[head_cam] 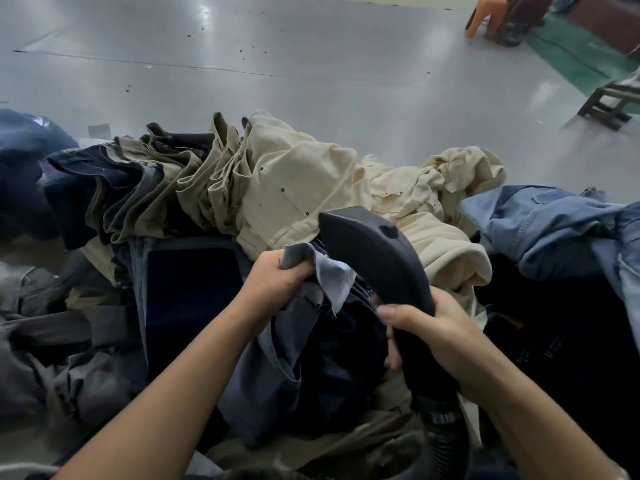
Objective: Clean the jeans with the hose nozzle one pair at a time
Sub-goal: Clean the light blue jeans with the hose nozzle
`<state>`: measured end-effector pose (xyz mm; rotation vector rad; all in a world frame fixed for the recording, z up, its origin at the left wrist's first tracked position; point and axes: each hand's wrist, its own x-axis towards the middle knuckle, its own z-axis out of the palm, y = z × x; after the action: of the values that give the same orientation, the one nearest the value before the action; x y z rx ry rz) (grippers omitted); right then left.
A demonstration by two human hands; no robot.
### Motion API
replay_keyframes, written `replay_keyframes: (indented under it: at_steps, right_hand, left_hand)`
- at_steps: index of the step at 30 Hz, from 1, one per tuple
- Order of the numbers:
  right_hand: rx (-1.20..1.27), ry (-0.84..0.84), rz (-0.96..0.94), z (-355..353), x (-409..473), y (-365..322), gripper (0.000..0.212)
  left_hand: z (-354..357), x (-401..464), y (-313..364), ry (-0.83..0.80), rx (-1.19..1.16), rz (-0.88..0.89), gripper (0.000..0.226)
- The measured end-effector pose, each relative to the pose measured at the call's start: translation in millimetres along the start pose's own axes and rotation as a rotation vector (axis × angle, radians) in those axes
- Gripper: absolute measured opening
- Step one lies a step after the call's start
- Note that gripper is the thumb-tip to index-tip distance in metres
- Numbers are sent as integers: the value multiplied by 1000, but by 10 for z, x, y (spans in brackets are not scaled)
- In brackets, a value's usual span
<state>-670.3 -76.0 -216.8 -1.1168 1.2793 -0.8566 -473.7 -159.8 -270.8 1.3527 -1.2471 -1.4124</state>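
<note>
Grey glossy floor lies beyond a heap of trousers. Your left hand has its fingers curled tight round a bunched fold of the grey-blue jeans, which hang between your forearms. Your right hand grips the dark hose nozzle; its head rises just beside that fold, in front of the cream trousers. Light blue denim lies at right.

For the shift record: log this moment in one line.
left hand: grips grey jeans | right hand: grips hose nozzle | nozzle at jeans
</note>
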Motion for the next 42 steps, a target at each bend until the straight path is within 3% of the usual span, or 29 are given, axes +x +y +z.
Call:
replay_keyframes:
  at_steps: [3, 6, 9, 11, 13, 16, 18, 21, 23, 25, 27, 29, 30, 32, 34, 36, 40, 42]
  right_hand:
    - [-2, -20, 19, -31, -71, 47, 54]
    - [-42, -71, 6, 53, -80, 100, 64]
    - [-43, -42, -12, 76, 11, 82, 51]
    - [-5, 14, -13, 29, 59, 13, 38]
    - [47, 71, -28, -61, 68, -34, 40]
    - [112, 132, -11, -193, 53, 4, 49]
    - [86, 142, 37, -201, 36, 62, 41]
    - [49, 132, 88, -150, 49, 146, 33]
    - [32, 103, 115, -109, 85, 191, 32]
    - [28, 75, 127, -66, 107, 214, 32]
    - [21, 54, 133, -32, 115, 221, 29]
    - [5, 37, 134, -14, 115, 208, 27]
    - [-1, 35, 137, -11, 117, 204, 27]
    - [-15, 38, 148, -19, 105, 200, 26]
    - [-40, 37, 151, -29, 72, 200, 25]
    - [-53, 33, 143, -46, 35, 187, 25]
    - [-39, 29, 121, -101, 13, 178, 34]
    - [-38, 25, 106, -115, 5, 172, 43]
  left_hand:
    - [8, 11, 11, 37, -34, -25, 16]
    - [43, -3, 24, -3, -28, -13, 20]
    - [65, -31, 8, -54, -20, -22, 38]
    - [45, -33, -14, -92, -23, -29, 22]
    - [-6, 4, -47, -98, -78, -47, 22]
    - [-150, 201, -160, 106, -289, -134, 23]
    - [-270, 371, -262, 238, -367, -179, 24]
    - [-428, 562, -505, 271, -387, -194, 38]
    - [-495, 568, -684, 290, -134, -268, 62]
    - [-535, 497, -823, 371, 383, -209, 70]
    - [-562, 424, -818, 451, 698, 152, 51]
    - [-531, 402, -730, 311, 813, 433, 36]
    - [-501, 409, -694, 210, 858, 446, 36]
    - [-416, 435, -664, 88, 921, 292, 45]
    - [-370, 488, -697, 75, 1026, 113, 52]
    - [-344, 514, -715, 56, 1180, 46, 47]
    - [-291, 526, -732, 48, 1382, 119, 22]
    - [-273, 547, -770, 89, 1284, 192, 18]
